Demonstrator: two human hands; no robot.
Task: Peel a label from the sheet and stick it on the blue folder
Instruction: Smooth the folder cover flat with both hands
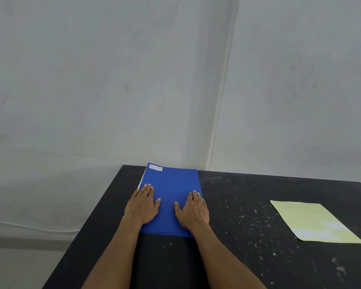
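Note:
The blue folder point(172, 185) lies flat on the black table, near its far left corner. A small white label point(155, 167) is stuck at the folder's far left corner. My left hand point(143, 204) rests palm down on the folder's left side, fingers together and thumb out. My right hand point(193, 209) lies flat on its right side in the same way. Neither hand holds anything. The pale yellow label sheet point(315, 222) lies flat on the table well to the right, apart from both hands.
The black table point(238, 205) is speckled with white marks; its left edge runs diagonally close to the folder. Grey walls meet in a corner behind the table. A thin white cable point(29, 227) runs along the wall at the left.

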